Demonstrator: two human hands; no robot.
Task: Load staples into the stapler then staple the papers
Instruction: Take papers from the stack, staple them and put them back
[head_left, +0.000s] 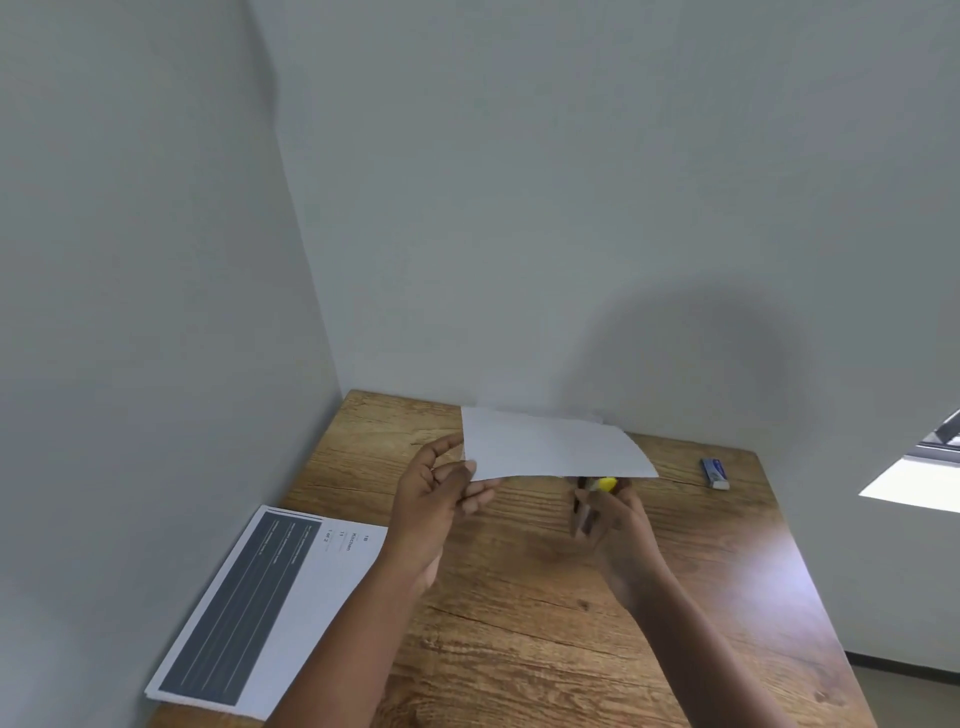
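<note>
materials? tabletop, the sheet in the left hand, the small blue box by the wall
Tabletop: wood or wood-look laminate, grain and knots, slight sheen from glare. Sheet: thin matte white paper, it curves while held. Small blue box: probably printed cardboard, too small to tell.

2 hands (441, 499), 1 stapler (597, 493), 1 box (715, 473)

Plain office corner — wooden desk (675, 597), printed form (291, 597).
</note>
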